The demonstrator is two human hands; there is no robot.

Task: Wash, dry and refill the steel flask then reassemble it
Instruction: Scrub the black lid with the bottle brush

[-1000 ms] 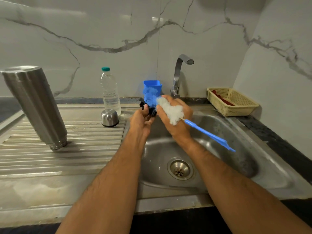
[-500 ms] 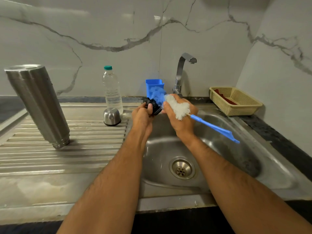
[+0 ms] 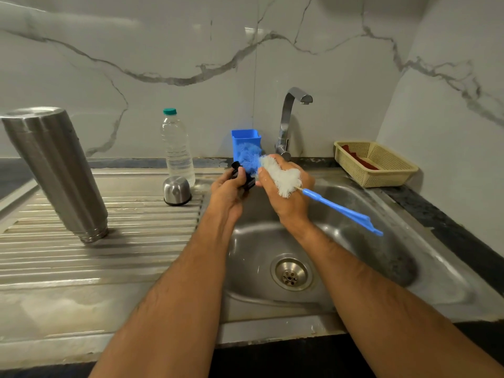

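While the small black plastic stopper (image 3: 240, 175) of the flask is pinched in the curled fingers of the left hand (image 3: 227, 192) above the far left edge of the stainless steel sink basin (image 3: 341, 268), the blue-handled bottle brush with white and blue bristles (image 3: 281, 177) is clasped round its bristled part by the right hand (image 3: 289, 197). Both grips are thus closed on something: the left on the stopper, the right on the brush. The brush's long axis is laid slantwise, its blue bristle tip pointed up and left into the stopper and its handle trailed down and right over the basin. The stopper therefore lies just to the left of the right-hand grip, touching the bristle tip, and any scrubbing stroke would have to be driven along that slanted axis toward the left hand. How deep the bristles reach into the stopper cannot be told.

The tall steel flask body (image 3: 57, 173) is stood mouth down and tilted on the ribbed steel draining surface (image 3: 109, 257), well apart from both hands and nearer the left one. The small domed steel cup lid (image 3: 176, 190) rests upside down on the same surface, just in front of the clear plastic water bottle with a green cap (image 3: 176, 148). It is judged that washing is still in hand, with drying, refilling and reassembly yet to be done.
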